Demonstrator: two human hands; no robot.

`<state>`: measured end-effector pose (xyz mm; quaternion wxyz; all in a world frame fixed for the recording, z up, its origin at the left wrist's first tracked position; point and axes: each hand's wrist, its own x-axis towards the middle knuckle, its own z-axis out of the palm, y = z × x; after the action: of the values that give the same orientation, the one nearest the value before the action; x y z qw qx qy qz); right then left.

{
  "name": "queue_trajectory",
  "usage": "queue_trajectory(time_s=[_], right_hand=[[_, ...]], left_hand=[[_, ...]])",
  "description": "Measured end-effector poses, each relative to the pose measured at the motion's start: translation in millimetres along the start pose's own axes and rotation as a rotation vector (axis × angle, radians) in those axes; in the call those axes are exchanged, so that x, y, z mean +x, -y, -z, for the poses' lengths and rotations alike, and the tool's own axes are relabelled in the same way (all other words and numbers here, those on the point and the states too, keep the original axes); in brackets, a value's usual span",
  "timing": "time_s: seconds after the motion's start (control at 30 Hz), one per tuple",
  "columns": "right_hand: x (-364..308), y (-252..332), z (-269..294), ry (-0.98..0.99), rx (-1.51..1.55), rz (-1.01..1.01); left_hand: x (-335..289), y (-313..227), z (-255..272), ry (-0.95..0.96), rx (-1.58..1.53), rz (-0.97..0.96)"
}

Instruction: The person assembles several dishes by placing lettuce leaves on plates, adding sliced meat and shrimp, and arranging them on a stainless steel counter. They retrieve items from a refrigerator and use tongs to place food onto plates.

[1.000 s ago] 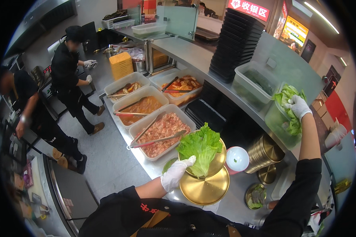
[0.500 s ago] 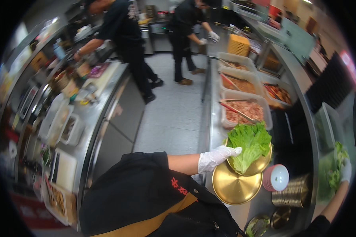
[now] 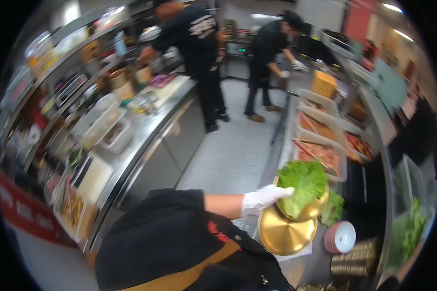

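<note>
My left hand (image 3: 266, 200), in a white glove, grips the rim of a gold plate (image 3: 316, 208). A green lettuce leaf (image 3: 301, 186) lies across that plate, with the thumb at the leaf's edge. Partly beneath it is another round gold plate (image 3: 286, 235). A second piece of lettuce (image 3: 332, 209) shows just right of the held plate. At the far right, my right forearm (image 3: 420, 242) is blurred beside a clear bin holding lettuce (image 3: 412, 228); the fingers of that hand cannot be made out.
Pink-sided stacked bowls (image 3: 342, 237) and a stack of gold dishes (image 3: 357, 259) stand to the right. Ahead are tubs of minced meat (image 3: 320, 157) and other food. Two people in black work further off. A steel counter (image 3: 145, 145) with tubs runs along the left.
The view has swung, shifting the room rightward. My left hand keeps the plate with lettuce. Another lettuce piece now shows beside the plate. My right hand, earlier visible at the lettuce bin, is now indistinct.
</note>
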<state>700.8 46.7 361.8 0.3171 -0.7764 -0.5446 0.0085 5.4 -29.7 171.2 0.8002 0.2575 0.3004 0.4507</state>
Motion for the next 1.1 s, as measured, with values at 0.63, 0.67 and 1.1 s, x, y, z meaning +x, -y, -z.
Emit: queue_trajectory(time_s=[0.63,0.67,1.1], right_hand=[[-133,230,22,-0.599,0.469,0.203],[-150,251,-6,-0.484,0.577,0.349],[-365,468,-308,0.56,0.222,0.259]], left_hand=[[-22,-40,58,0.147,-0.252,0.006],[-21,-41,60,0.13,-0.253,0.015],[-55,-102,133,-0.07,-0.306,-0.413]])
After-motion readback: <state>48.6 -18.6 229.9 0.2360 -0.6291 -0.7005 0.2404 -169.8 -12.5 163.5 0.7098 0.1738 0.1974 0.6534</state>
